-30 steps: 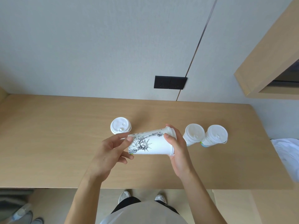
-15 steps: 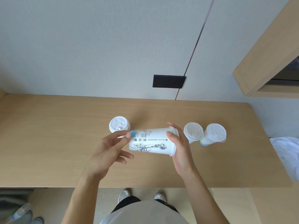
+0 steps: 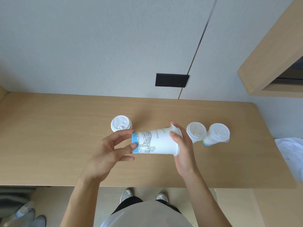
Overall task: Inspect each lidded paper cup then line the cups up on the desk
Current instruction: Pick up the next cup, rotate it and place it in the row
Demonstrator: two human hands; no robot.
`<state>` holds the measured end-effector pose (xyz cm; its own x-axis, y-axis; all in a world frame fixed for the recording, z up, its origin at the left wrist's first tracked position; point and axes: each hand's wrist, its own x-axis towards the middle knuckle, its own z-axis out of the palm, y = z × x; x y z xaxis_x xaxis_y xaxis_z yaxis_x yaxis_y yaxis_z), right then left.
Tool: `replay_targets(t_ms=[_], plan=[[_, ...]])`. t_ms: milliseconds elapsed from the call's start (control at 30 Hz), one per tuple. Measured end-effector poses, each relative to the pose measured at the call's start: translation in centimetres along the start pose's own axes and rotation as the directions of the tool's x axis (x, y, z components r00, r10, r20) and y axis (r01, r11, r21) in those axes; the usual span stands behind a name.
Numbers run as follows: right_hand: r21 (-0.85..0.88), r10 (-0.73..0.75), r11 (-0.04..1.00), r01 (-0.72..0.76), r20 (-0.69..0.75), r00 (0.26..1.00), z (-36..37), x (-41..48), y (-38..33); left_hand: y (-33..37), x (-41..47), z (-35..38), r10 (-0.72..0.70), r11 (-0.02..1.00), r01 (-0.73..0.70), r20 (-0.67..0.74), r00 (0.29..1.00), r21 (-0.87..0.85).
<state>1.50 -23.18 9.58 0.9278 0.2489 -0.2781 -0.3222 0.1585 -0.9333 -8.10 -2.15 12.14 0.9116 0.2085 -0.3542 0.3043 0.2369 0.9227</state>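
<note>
Item: held cup point(image 3: 157, 143), horizontal over desk point(image 3: 57, 136); just rolled, bridge print now up; left hand point(image 3: 105, 154) pinches base, right hand point(image 3: 183, 149) grips lid end; inspection ongoing, placement pending

Matt printed paper cup point(image 3: 157, 142), smooth wood-grain desk point(image 3: 57, 136)

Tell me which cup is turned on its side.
The printed cup held between the left hand and right hand, its lid toward the right; the other three cups stand upright on the desk.
</note>
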Motion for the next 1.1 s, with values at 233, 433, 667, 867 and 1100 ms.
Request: replay_targets(t_ms=[233, 433, 667, 867, 1100], plan=[[0.012, -0.011, 1.000, 0.011, -0.003, 1.000, -0.1, 0.0, 0.2, -0.1, -0.2, 0.3, 0.016, 1.000, -0.016, -0.024, 1.000, 0.013], [0.025, -0.026, 0.999, 0.025, 0.020, 0.999, -0.1, 0.0, 0.4, -0.3, -0.5, 0.5, -0.023, 1.000, 0.023, -0.071, 0.997, 0.004], [0.028, -0.013, 1.000, 0.012, 0.030, 0.999, -0.3, -0.3, 0.5, -0.4, -0.8, 1.0, -0.037, 0.999, 0.036, -0.142, 0.989, -0.008], [0.055, -0.005, 0.998, 0.002, 0.044, 0.999, -0.7, -0.3, 1.0, -0.2, -1.2, 1.6, -0.050, 0.999, 0.053, -0.173, 0.984, 0.013], [0.029, 0.021, 0.999, -0.023, 0.053, 0.998, -0.9, 0.0, 1.7, -0.4, -1.6, 1.8, 0.002, 1.000, 0.002, -0.210, 0.978, 0.020]])
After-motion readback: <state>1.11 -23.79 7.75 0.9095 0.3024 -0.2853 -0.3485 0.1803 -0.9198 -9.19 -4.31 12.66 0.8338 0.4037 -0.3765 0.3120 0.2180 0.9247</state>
